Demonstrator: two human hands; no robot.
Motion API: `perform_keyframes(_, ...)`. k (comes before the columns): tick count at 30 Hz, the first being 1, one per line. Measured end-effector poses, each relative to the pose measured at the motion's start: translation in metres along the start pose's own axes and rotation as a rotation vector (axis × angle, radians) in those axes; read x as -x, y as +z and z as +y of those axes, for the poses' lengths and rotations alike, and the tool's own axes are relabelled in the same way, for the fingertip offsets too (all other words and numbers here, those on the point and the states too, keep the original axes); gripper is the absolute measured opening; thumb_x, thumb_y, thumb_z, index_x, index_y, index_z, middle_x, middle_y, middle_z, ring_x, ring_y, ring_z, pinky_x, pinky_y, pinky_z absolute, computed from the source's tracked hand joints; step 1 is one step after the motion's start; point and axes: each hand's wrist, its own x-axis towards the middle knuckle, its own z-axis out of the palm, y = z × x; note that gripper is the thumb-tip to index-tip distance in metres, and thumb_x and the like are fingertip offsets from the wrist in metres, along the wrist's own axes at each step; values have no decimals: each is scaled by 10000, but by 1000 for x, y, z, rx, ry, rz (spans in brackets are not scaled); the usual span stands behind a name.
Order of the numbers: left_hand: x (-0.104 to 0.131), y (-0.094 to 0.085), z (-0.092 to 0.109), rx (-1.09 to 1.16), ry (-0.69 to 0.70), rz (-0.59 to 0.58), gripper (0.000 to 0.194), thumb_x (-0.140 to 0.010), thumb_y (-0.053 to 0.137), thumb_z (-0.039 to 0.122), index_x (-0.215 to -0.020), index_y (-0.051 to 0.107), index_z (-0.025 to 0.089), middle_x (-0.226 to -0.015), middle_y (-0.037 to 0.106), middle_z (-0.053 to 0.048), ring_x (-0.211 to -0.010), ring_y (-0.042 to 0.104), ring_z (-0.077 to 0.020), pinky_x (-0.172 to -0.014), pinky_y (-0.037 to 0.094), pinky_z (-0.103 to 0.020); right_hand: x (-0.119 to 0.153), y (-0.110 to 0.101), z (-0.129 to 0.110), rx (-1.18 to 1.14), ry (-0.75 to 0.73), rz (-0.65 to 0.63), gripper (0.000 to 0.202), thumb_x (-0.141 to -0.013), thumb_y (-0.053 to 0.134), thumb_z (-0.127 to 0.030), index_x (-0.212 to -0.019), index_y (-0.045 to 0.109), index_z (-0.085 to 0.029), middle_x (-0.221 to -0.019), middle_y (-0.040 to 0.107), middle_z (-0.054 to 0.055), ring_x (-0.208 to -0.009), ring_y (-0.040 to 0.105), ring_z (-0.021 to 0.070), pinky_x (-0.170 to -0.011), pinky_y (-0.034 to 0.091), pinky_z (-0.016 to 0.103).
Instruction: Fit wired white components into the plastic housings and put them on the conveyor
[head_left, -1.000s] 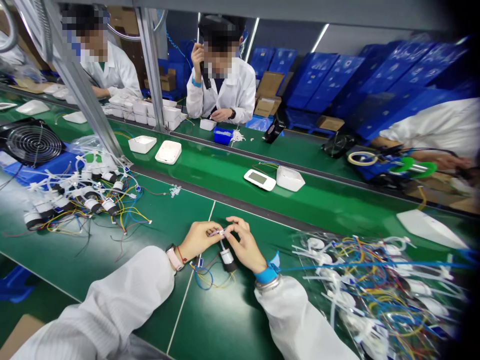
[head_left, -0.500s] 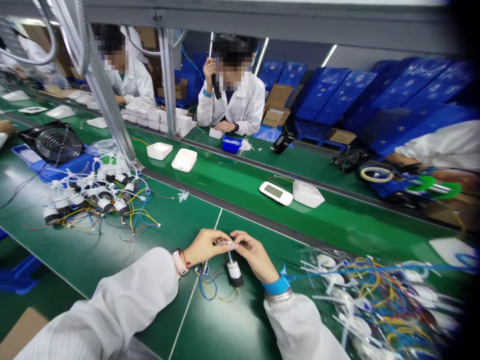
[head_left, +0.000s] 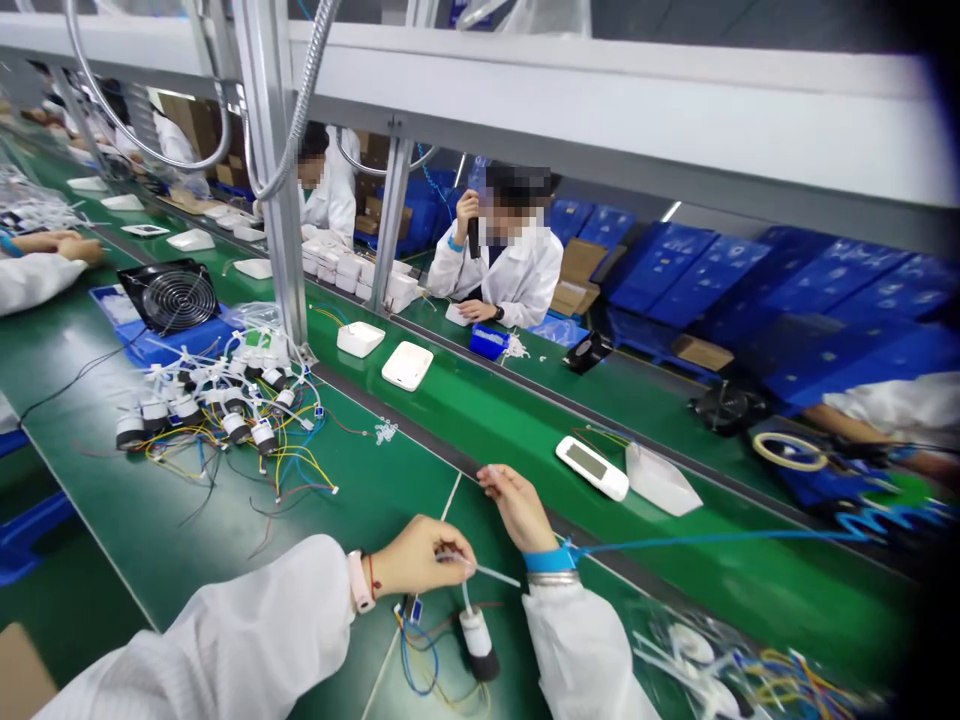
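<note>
My left hand [head_left: 431, 555] pinches a thin translucent tube [head_left: 466, 597] between thumb and fingertips. Below it, the tube runs into a small white and black cylindrical motor [head_left: 478, 642], which hangs tilted at the table surface. Blue and yellow wires with a small blue connector [head_left: 416, 610] lie beside the motor. A straight white tube end [head_left: 499, 575] sticks out to the right of my left fingers. Up and to the right, apart from the tube, is my right hand [head_left: 517, 505], its fingertips drawn together; anything between them is too small to make out.
Several similar motors with tubes and wires [head_left: 225, 400] pile up at left, near a black fan [head_left: 176, 295]. Small clear pieces [head_left: 385, 430] lie by the belt [head_left: 480, 420], which carries white housings [head_left: 407, 366]. A blue coiled cord [head_left: 697, 540] runs from my right wristband. Co-workers sit opposite.
My right hand has left the tube and moved up and away towards the belt. My left hand keeps its hold on the tube. The view has shifted.
</note>
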Motion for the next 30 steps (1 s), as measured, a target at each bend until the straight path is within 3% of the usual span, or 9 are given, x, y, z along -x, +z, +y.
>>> perform_keyframes(6,5,-16,8,-186,96,-16,136,-655,615,163,-724,719,110,-627,627,-29,-567,521,-95,-552,399,-179,-85,45,3,161,-41,51,415,-647,572,-572,-678,571,-158,-723,643,57,-604,551,127,-567,426,253)
perform_keyframes(10,4,-17,3,-340,132,21,135,-614,619,98,-698,722,119,-580,618,-14,-523,505,-82,-522,376,-160,-138,72,4,329,-28,116,380,-724,519,-493,-847,582,-139,-753,664,67,-592,585,141,-534,438,251)
perform_keyframes(13,0,-15,-4,-418,156,19,150,-601,616,58,-700,717,108,-580,632,-20,-530,521,-81,-545,387,-147,-170,88,2,498,-8,172,381,-773,512,-390,-1023,565,-108,-778,676,85,-730,630,190,-605,461,270)
perform_keyframes(16,-4,-15,-12,-458,115,32,130,-594,651,63,-704,711,99,-597,644,-27,-549,539,-84,-568,398,-140,-191,99,-1,672,18,191,366,-794,542,-314,-1078,560,-85,-863,674,117,-931,609,230,-754,458,302)
perform_keyframes(20,-11,-18,-18,-495,26,11,115,-597,675,90,-706,712,95,-606,639,-29,-530,519,-78,-513,375,-134,-203,102,-3,858,79,171,278,-850,526,-324,-1034,570,-120,-1011,621,83,-927,592,187,-828,456,385)
perform_keyframes(23,-13,-19,-17,-508,-11,-4,115,-607,647,71,-696,707,111,-601,633,-14,-528,518,-76,-533,386,-140,-202,95,-4,954,93,158,259,-871,497,-339,-998,579,-129,-1004,613,66,-897,591,165,-810,470,380)
perform_keyframes(27,-8,-17,-12,-494,-63,58,112,-620,641,100,-700,696,155,-631,636,3,-587,547,-96,-636,418,-180,-188,83,-6,1029,39,182,268,-882,431,-275,-993,606,-106,-935,647,162,-868,621,222,-726,460,333)
perform_keyframes(30,-4,-15,-9,-467,-72,101,92,-646,630,153,-714,692,160,-639,624,-3,-598,539,-107,-594,401,-188,-168,75,-10,1062,-28,222,344,-883,370,-261,-1131,556,-113,-899,662,178,-820,636,248,-657,441,323)
